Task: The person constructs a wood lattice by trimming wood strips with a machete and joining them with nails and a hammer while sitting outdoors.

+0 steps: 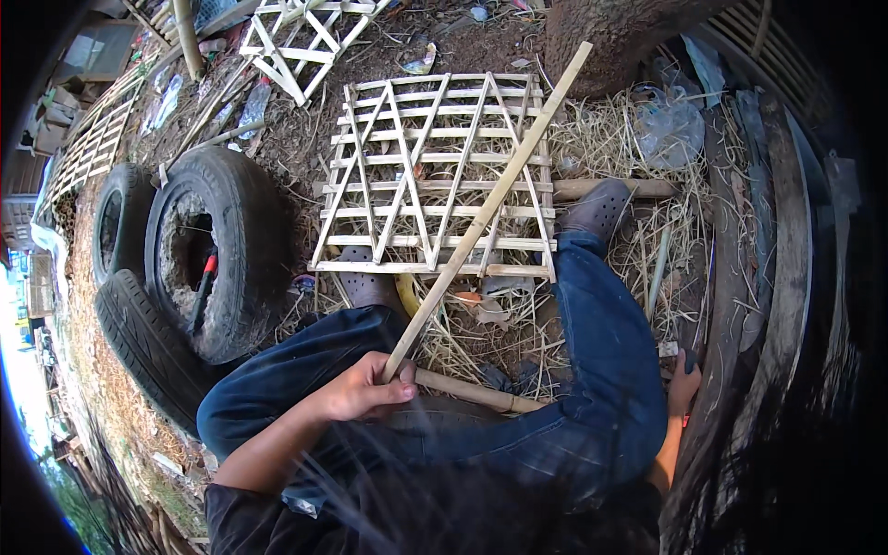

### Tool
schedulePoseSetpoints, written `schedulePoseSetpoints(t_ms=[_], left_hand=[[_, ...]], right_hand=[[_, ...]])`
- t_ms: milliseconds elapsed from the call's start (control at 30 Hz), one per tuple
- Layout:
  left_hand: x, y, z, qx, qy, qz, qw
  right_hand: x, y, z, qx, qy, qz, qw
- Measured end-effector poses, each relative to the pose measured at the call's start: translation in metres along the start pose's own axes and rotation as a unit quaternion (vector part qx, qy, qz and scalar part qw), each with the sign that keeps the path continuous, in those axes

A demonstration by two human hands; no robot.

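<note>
My left hand [365, 387] is closed round the lower end of a long, flat bamboo strip [495, 199], which slants up and away to the right. Beyond that hand lies a bamboo lattice panel [407, 176] of crossed slats, and the strip passes over its right part. Down at my right side, beside a long wooden beam, my right hand [683, 387] is closed. A dark end shows above its fingers and a bit of red below them; what the object is cannot be made out.
Old tires [254, 250] stand on the left, with a red-and-black-handled tool [203, 287] in one. A second lattice [301, 42] lies at the back near a tree trunk [601, 46]. A bamboo pole [481, 392] crosses between my legs. Weathered beams [786, 240] line the right.
</note>
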State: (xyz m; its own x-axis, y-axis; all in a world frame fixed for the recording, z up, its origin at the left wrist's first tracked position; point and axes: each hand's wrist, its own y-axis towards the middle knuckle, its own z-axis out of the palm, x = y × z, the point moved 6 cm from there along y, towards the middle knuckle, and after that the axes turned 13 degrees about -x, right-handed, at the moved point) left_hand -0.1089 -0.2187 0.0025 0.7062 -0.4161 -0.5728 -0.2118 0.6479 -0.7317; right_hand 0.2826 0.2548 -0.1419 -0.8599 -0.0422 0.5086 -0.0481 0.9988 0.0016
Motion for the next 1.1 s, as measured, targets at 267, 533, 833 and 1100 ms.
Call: schedulePoseSetpoints(t_ms=[267, 533, 833, 1100], left_hand=[[-0.032, -0.028, -0.040, -0.229, 0.238, 0.222, 0.917], [-0.036, -0.046, -0.042, -0.252, 0.291, 0.286, 0.878], [-0.017, -0.054, -0.038, -0.112, 0.164, 0.276, 0.940], [-0.010, -0.045, -0.041, -0.076, 0.182, 0.206, 0.958]], right_hand=[[0.172, -0.036, -0.057, 0.025, 0.186, -0.053, 0.981], [0.417, -0.197, -0.039, 0.194, 0.146, -0.386, 0.890], [0.465, -0.340, 0.019, 0.281, 0.049, -0.665, 0.690], [0.450, -0.273, 0.019, 0.222, -0.038, -0.625, 0.747]])
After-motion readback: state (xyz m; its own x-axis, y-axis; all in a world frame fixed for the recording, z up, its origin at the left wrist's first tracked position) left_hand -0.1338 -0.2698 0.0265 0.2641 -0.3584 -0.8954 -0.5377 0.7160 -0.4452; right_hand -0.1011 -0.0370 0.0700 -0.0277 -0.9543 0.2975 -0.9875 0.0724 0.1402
